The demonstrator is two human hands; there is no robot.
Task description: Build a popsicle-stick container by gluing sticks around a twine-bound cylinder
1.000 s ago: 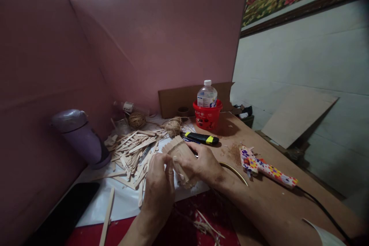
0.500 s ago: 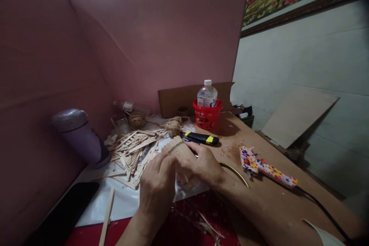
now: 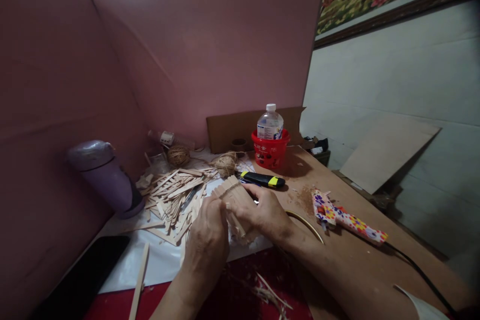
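Note:
A small popsicle-stick structure [image 3: 236, 196] with a strip of twine across its top is held between both hands, partly hidden by the fingers. My left hand [image 3: 208, 232] is closed on its left side, thumb and fingers pressed to the sticks. Wrapped round the right side is my right hand [image 3: 264, 212], its thumb lying over the sticks. Beyond them a black and yellow utility knife [image 3: 262, 179] lies by a ball of twine [image 3: 225, 164]. To the left spreads a pile of loose popsicle sticks [image 3: 174, 200].
A flower-patterned glue gun [image 3: 348, 220] with a black cord lies at right. At the back stands a red bucket [image 3: 270, 152] holding a plastic bottle [image 3: 270, 122]. A purple tumbler [image 3: 107, 177] and a black phone-like slab [image 3: 84, 275] are at left. A gold ring [image 3: 307, 225] lies beside my right forearm.
My left fingers have shifted slightly on the structure, and the thumb now shows against its sticks. More of its lower part is visible between the hands. Everything else stays put.

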